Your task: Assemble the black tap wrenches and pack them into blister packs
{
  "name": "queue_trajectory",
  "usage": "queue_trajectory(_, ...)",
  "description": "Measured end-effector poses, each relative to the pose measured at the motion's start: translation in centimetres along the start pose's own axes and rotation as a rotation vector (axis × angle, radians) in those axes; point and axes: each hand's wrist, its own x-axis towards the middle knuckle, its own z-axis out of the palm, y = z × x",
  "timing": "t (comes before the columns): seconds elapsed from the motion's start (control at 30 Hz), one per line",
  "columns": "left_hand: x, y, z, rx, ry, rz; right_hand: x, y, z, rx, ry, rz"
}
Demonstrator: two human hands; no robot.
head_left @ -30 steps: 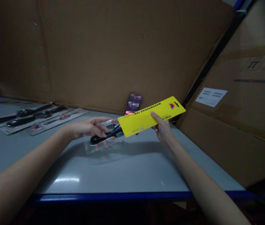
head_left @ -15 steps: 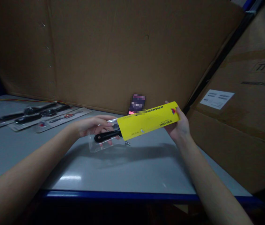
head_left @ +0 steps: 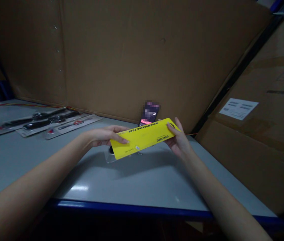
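Note:
A yellow card with black print is held tilted above the grey table. My left hand grips its left end, thumb on top. My right hand holds the right end, with the thumb on the card near its hole. Clear plastic packaging sticks out below the card's left end, and a small part of a black handle shows inside it. The yellow card covers the rest of the handle.
Packaged tools lie at the left on the grey table. A phone leans against the cardboard wall at the back. A large carton stands at the right. Small metal bits lie under the card.
The yellow card has moved left over the plastic packaging, and now covers most of the black handle. My left thumb has come onto the card. My right hand has moved left with it.

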Motion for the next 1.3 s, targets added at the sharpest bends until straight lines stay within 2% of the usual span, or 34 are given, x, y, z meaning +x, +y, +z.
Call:
queue_trajectory(0.2, 0.0, 0.0, 0.2, -0.014, -0.031, -0.003, 0.4, -0.2, -0.4, -0.049, 0.045, -0.114)
queue_trajectory(0.37, -0.1, 0.1, 0.3, -0.073, 0.035, -0.063, 0.0, -0.1, -0.4, -0.218, -0.056, -0.103)
queue_trajectory(0.53, 0.0, 0.0, -0.1, -0.033, -0.045, -0.061, -0.5, 0.1, -0.2, -0.363, -0.194, -0.037)
queue_trajectory(0.77, 0.0, -0.3, -0.1, 0.002, -0.133, -0.073, -0.3, 0.1, -0.3, -0.325, -0.189, -0.024)
queue_trajectory(0.9, -0.2, -0.2, 0.0, 0.053, -0.14, -0.053, -0.3, 0.1, -0.1, -0.315, -0.181, -0.02)
queue_trajectory(1.03, -0.8, 0.7, -0.4, 0.189, -0.041, 0.055, -0.3, -0.3, 0.0, -0.334, -0.186, -0.009)
queue_trajectory(1.2, -2.4, 2.5, -1.9, 0.339, 0.308, 0.111, -0.2, -0.9, -0.2, -0.355, -0.082, -0.078)
queue_trajectory(1.3, -3.5, 3.2, -3.2, 0.434, 0.468, 0.121, -0.2, -1.0, -0.3, -0.399, -0.094, -0.097)
